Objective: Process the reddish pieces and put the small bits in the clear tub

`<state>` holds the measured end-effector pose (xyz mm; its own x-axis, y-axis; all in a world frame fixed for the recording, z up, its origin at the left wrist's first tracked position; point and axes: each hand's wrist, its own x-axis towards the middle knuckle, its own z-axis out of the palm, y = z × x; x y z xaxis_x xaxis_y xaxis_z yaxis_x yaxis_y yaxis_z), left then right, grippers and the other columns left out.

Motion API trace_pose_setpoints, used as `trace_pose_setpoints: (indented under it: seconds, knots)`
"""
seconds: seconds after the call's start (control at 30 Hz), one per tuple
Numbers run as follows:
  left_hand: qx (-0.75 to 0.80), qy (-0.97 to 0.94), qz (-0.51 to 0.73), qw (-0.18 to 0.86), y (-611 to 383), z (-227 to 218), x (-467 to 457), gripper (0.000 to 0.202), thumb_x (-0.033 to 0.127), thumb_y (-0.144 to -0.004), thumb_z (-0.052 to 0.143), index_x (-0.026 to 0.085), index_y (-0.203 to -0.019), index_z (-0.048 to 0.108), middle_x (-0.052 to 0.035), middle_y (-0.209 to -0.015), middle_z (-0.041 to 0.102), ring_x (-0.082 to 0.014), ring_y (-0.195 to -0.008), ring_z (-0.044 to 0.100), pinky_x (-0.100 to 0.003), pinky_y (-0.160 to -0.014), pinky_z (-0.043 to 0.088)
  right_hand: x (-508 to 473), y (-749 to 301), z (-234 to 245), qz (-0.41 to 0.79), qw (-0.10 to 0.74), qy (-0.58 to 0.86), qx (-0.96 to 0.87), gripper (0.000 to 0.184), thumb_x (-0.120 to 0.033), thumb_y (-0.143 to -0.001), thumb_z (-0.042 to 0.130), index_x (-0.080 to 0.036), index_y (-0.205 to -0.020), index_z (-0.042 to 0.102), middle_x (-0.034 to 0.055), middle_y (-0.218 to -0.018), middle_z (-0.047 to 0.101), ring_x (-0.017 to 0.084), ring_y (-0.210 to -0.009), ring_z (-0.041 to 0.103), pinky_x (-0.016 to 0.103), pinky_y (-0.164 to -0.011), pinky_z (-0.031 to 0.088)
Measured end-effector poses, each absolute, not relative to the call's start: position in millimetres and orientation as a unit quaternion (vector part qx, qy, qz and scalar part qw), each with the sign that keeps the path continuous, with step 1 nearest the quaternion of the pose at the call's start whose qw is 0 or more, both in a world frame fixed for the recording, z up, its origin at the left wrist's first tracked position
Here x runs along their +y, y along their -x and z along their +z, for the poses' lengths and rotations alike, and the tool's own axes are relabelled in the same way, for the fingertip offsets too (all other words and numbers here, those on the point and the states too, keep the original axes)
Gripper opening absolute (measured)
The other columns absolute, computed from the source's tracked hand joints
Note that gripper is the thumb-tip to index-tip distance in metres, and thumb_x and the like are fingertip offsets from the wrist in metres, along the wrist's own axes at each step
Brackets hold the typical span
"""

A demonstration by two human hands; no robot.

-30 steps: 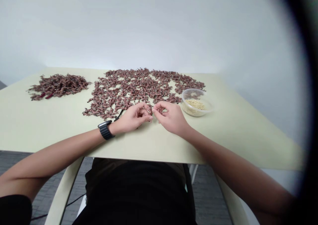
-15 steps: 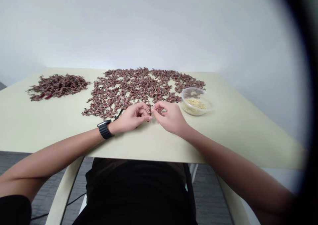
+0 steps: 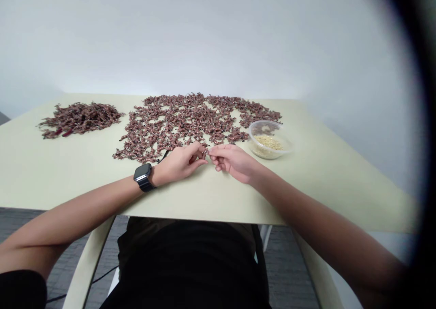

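Note:
My left hand [image 3: 180,162], with a dark watch [image 3: 143,176] on the wrist, and my right hand [image 3: 233,161] meet at the table's middle. Both pinch one small reddish-brown piece [image 3: 205,153] between their fingertips. The piece is too small to name more closely. Just beyond my hands lies a wide spread of the same reddish-brown pieces [image 3: 190,120]. A clear plastic bowl [image 3: 269,139] holding pale yellowish bits stands to the right of my right hand.
A separate heap of reddish-brown pieces [image 3: 80,117] lies at the table's far left. The pale green table [image 3: 340,177] ends close to my body; a white wall stands behind it. A thin dark cord [image 3: 163,156] lies by my left hand.
My right hand has turned palm down and stretched its fingers toward the left hand. My left wrist has rolled so the watch face shows. Both hands stay in the same spot.

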<state>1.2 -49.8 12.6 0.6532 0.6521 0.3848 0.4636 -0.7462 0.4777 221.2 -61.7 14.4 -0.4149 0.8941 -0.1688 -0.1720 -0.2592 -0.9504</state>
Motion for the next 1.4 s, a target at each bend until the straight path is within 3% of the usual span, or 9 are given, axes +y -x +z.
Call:
trace_pose_setpoints:
  seconds: [0.13,0.3,0.43,0.53,0.73,1.07,1.3,1.4]
  knots:
    - [0.317,-0.844,0.305,0.309,-6,17,-52,0.029,0.039,-0.093,0.069,0.018,-0.107,0.057,-0.0023,-0.082,0.068,-0.0127,-0.068,0.06,-0.024,-0.066,0.044,-63,-224,17,0.579,0.4,0.414,-0.578,0.022,-0.037,-0.084,0.075,-0.017,-0.081,0.066,-0.0001,-0.069,0.061,0.012,-0.056,0.057,0.026,-0.054,0.049]
    - [0.301,-0.726,0.324,0.526,-11,15,-52,0.038,0.042,-0.087,0.076,0.018,-0.103,0.052,0.0013,-0.074,0.066,-0.0066,-0.05,0.048,-0.019,-0.049,0.037,-68,-226,19,0.366,0.412,0.43,-0.715,0.016,-0.035,-0.093,0.064,-0.02,-0.09,0.066,0.0032,-0.082,0.067,0.015,-0.061,0.061,0.027,-0.055,0.047]
    - [0.297,-0.688,0.301,0.59,-12,15,-50,0.04,0.043,-0.084,0.079,0.018,-0.098,0.051,0.0022,-0.071,0.065,-0.0053,-0.047,0.043,-0.018,-0.044,0.033,-69,-228,19,0.191,0.403,0.393,-0.804,0.008,-0.025,-0.095,0.06,-0.02,-0.09,0.064,0.0043,-0.084,0.064,0.017,-0.072,0.058,0.031,-0.067,0.047]
    - [0.299,-0.675,0.293,0.608,-12,16,-49,0.041,0.043,-0.083,0.08,0.017,-0.098,0.052,0.0017,-0.071,0.067,-0.0051,-0.048,0.043,-0.018,-0.045,0.033,-68,-230,17,0.123,0.394,0.357,-0.838,0.008,-0.019,-0.096,0.055,-0.02,-0.091,0.062,0.0048,-0.085,0.062,0.018,-0.077,0.056,0.032,-0.073,0.046]
    - [0.3,-0.659,0.296,0.624,-11,16,-49,0.04,0.037,-0.082,0.082,0.016,-0.101,0.053,0.0012,-0.073,0.069,-0.0049,-0.049,0.044,-0.018,-0.046,0.033,-67,-231,16,0.125,0.394,0.364,-0.835,0.008,-0.019,-0.097,0.055,-0.02,-0.092,0.062,0.0046,-0.085,0.062,0.018,-0.076,0.056,0.032,-0.073,0.045]
    - [0.299,-0.662,0.295,0.62,-11,15,-49,0.045,0.039,-0.079,0.084,0.016,-0.103,0.052,-0.0014,-0.075,0.071,-0.0061,-0.05,0.047,-0.018,-0.046,0.034,-72,-228,20,0.224,0.39,0.415,-0.791,0.009,-0.025,-0.096,0.058,-0.021,-0.092,0.064,0.0042,-0.085,0.066,0.017,-0.071,0.058,0.029,-0.062,0.044]
    - [0.296,-0.676,0.285,0.612,-9,12,-47,0.042,0.038,-0.081,0.082,0.016,-0.102,0.052,-0.0028,-0.076,0.072,-0.0063,-0.048,0.047,-0.019,-0.045,0.035,-74,-226,19,0.147,0.387,0.384,-0.825,0.009,-0.021,-0.093,0.058,-0.019,-0.088,0.064,0.0049,-0.082,0.064,0.018,-0.073,0.057,0.032,-0.069,0.045]
    - [0.298,-0.696,0.288,0.586,-8,14,-49,0.041,0.037,-0.082,0.081,0.016,-0.103,0.053,-0.0023,-0.075,0.071,-0.0071,-0.051,0.05,-0.019,-0.048,0.037,-74,-225,20,0.239,0.391,0.42,-0.783,0.011,-0.026,-0.093,0.06,-0.02,-0.087,0.066,0.0042,-0.08,0.067,0.017,-0.067,0.06,0.03,-0.061,0.047]
